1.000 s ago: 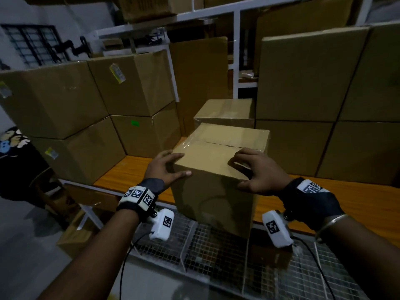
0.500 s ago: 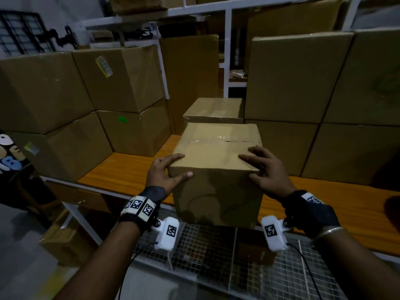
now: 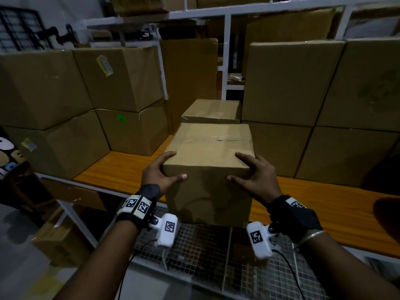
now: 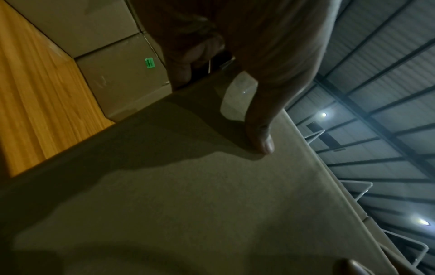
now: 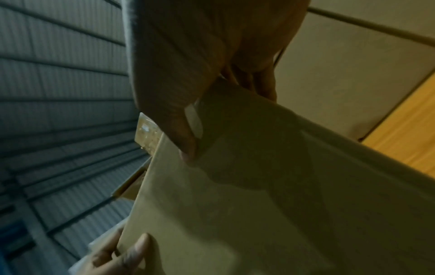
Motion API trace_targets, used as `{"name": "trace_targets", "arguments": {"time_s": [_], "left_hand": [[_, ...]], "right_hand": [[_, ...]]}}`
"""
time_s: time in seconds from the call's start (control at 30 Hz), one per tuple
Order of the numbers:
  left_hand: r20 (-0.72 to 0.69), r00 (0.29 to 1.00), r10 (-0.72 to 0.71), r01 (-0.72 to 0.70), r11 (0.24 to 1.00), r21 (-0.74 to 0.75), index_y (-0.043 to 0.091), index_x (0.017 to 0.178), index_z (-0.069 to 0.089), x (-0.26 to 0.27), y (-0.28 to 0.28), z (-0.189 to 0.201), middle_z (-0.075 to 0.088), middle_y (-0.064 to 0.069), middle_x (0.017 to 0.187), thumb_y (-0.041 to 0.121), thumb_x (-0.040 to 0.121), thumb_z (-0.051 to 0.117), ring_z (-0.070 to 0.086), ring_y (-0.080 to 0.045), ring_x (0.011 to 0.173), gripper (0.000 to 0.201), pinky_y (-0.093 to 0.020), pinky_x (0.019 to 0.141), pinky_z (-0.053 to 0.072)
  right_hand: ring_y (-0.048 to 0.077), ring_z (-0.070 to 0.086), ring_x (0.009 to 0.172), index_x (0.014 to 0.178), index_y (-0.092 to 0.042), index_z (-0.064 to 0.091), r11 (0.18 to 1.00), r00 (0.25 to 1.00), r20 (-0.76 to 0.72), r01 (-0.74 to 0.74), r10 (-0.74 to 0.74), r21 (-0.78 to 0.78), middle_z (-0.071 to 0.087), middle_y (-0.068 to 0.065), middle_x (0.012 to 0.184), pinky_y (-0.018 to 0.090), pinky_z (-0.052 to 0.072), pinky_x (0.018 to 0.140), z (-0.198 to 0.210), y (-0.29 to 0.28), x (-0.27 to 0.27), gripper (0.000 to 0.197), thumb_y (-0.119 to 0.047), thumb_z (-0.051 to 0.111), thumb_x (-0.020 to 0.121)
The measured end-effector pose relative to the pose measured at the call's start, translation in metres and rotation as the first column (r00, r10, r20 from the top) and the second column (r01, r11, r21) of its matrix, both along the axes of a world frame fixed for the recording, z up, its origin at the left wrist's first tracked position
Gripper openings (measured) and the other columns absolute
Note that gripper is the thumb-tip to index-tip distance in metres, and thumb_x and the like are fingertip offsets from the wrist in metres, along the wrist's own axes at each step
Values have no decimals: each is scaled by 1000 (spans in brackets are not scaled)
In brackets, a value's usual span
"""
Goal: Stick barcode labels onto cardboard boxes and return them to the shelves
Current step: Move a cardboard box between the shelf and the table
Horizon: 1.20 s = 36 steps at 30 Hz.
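Note:
A plain brown cardboard box (image 3: 207, 198) with a taped top stands on the orange wooden shelf (image 3: 121, 169), its near face past the shelf's front edge. My left hand (image 3: 159, 173) grips its near top left corner, thumb across the front face. My right hand (image 3: 258, 176) grips the near top right corner the same way. In the left wrist view the thumb (image 4: 260, 137) presses on the box (image 4: 188, 204). The right wrist view shows the right thumb (image 5: 186, 145) on the box (image 5: 259, 204). I see no barcode label on the faces in view.
Another small box (image 3: 213, 111) sits right behind. Big cartons are stacked at the left (image 3: 121, 79), one with a green sticker (image 3: 121, 118), and at the right (image 3: 287, 83). A wire-mesh shelf (image 3: 194, 252) lies below. White uprights (image 3: 226, 55) stand behind.
The box has turned from corner-on to square with the shelf and moved back between the stacks. Both hands stayed on its near top corners, the right one shifting outward.

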<state>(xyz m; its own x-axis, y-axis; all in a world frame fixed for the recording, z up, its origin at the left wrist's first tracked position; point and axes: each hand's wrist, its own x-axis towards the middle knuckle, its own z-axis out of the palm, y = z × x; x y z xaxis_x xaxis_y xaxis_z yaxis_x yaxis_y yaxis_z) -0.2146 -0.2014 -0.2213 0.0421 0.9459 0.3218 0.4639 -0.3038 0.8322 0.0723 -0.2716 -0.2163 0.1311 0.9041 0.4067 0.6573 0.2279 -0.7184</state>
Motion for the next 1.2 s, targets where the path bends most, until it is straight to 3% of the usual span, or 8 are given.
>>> {"name": "trace_targets", "arguments": {"time_s": [0.1, 0.3, 0.4, 0.57, 0.83, 0.93, 1.03, 1.2], "left_hand": [[33, 999, 21, -22, 999, 36, 47, 117, 60, -9, -5, 13, 53, 20, 123, 23, 58, 93, 50, -10, 116, 72, -29, 95, 51], [105, 994, -2, -15, 988, 155, 43, 118, 61, -30, -12, 68, 58, 7, 131, 21, 58, 92, 54, -16, 121, 71, -38, 98, 52], [118, 993, -12, -14, 976, 218, 34, 121, 61, -38, -11, 104, 56, 9, 125, 18, 60, 91, 54, -13, 116, 70, -25, 90, 52], [69, 997, -37, 11, 939, 345, 28, 121, 62, -52, 4, 163, 56, 12, 119, 17, 63, 90, 55, -9, 110, 66, -12, 79, 51], [0, 999, -50, 46, 911, 411, 33, 120, 61, -62, 65, 227, 57, 10, 117, 22, 65, 90, 57, -14, 110, 63, -31, 87, 56], [-7, 997, -82, 77, 904, 420, 34, 120, 61, -61, 98, 244, 58, 6, 121, 22, 64, 90, 57, -17, 112, 64, -35, 88, 56], [-14, 989, -146, 138, 892, 430, 30, 122, 61, -59, 133, 256, 58, 4, 124, 17, 65, 89, 56, -18, 113, 65, -23, 79, 54], [-42, 977, -211, 209, 882, 423, 35, 121, 59, -54, 188, 261, 55, 2, 128, 19, 65, 89, 54, -18, 113, 65, -29, 82, 56]], "right_hand": [[7, 46, 117, 136, -27, 61, 999, 999, 4, -36, 36, 25, 52, -5, 127, 5, 40, 90, 15, 0, -5, 71, -33, 90, 71], [8, 48, 116, 133, -28, 63, 990, 997, 2, -75, 75, 117, 58, 1, 132, 10, 42, 87, 72, 10, -18, 70, -35, 90, 69], [7, 46, 118, 134, -27, 62, 981, 993, 0, -118, 119, 157, 56, 1, 137, 23, 46, 97, 110, 16, -23, 70, -37, 89, 70], [0, 42, 118, 134, -29, 62, 978, 992, 15, -123, 122, 169, 53, -10, 134, -3, 33, 77, 164, 40, -29, 69, -40, 88, 72], [7, 48, 120, 132, -28, 63, 961, 999, 23, -52, 48, 271, 54, -4, 138, 37, 53, 101, 225, 85, -41, 71, -48, 86, 69], [9, 50, 123, 128, -30, 66, 961, 1000, 10, -5, 2, 278, 55, -8, 135, 42, 53, 102, 240, 107, -41, 78, -59, 85, 59], [14, 53, 124, 127, -32, 66, 957, 999, 26, 27, -36, 288, 56, -4, 138, 44, 56, 97, 250, 128, -41, 92, -74, 78, 47], [17, 53, 124, 129, -32, 63, 955, 991, 61, 102, -123, 278, 55, 1, 141, 45, 57, 95, 256, 156, -45, 88, -70, 76, 51]]}}
